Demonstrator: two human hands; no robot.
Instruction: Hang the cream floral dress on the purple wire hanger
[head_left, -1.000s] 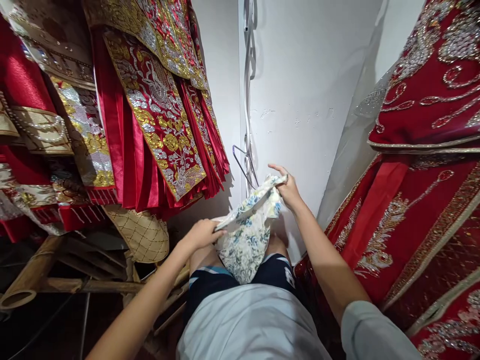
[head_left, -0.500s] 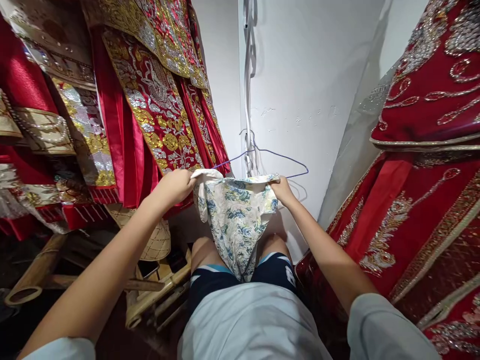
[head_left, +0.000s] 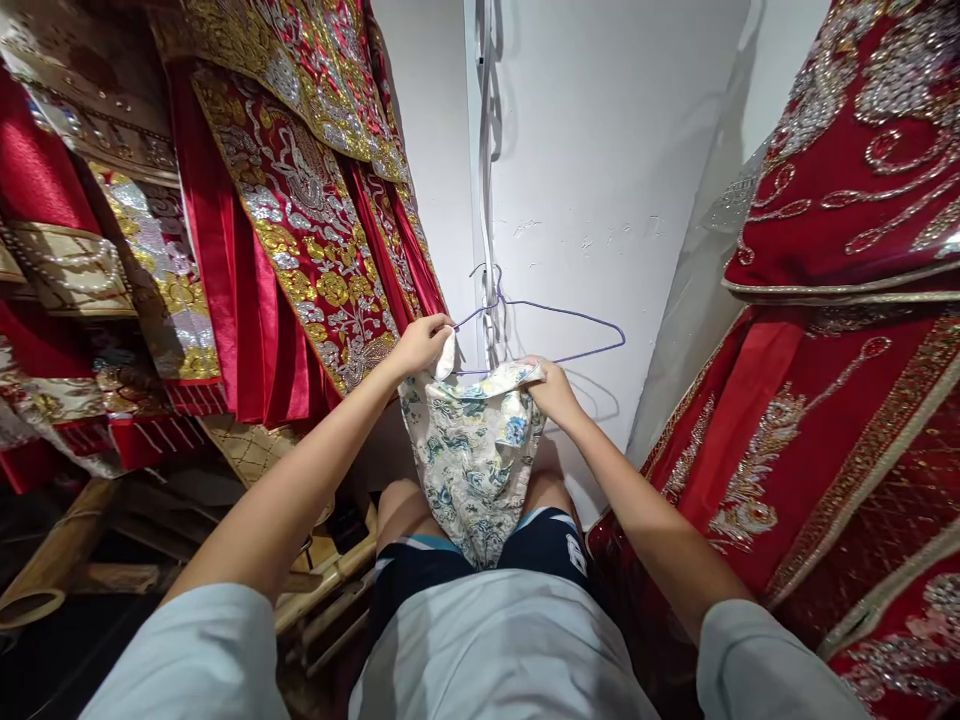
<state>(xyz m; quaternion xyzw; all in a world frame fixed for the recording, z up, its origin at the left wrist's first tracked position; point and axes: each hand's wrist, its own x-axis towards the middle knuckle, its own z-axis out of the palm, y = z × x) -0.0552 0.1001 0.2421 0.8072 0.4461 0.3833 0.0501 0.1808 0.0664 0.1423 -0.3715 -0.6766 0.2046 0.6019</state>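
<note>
A white cloth garment with a blue and green floral print [head_left: 472, 450] hangs between my hands, its lower part over my lap. My left hand [head_left: 424, 345] pinches its upper left corner beside the left arm of a purple wire hanger [head_left: 577, 312]. On the other side, my right hand [head_left: 553, 390] is closed on the garment's upper right edge, just below the hanger's bottom bar. The hanger hangs by the white wall, and the garment's top edge partly covers its lower bar.
Red costumes with gold and silver embroidery [head_left: 300, 210] hang at the left. More red beaded garments [head_left: 810, 400] hang at the right. Bamboo furniture [head_left: 45, 560] stands at the lower left. A white strip [head_left: 486, 150] runs up the wall.
My left hand has moved up and right with its corner of the garment, reaching the hanger's left arm. My right hand has shifted slightly lower and left, and the cloth's top edge is less taut.
</note>
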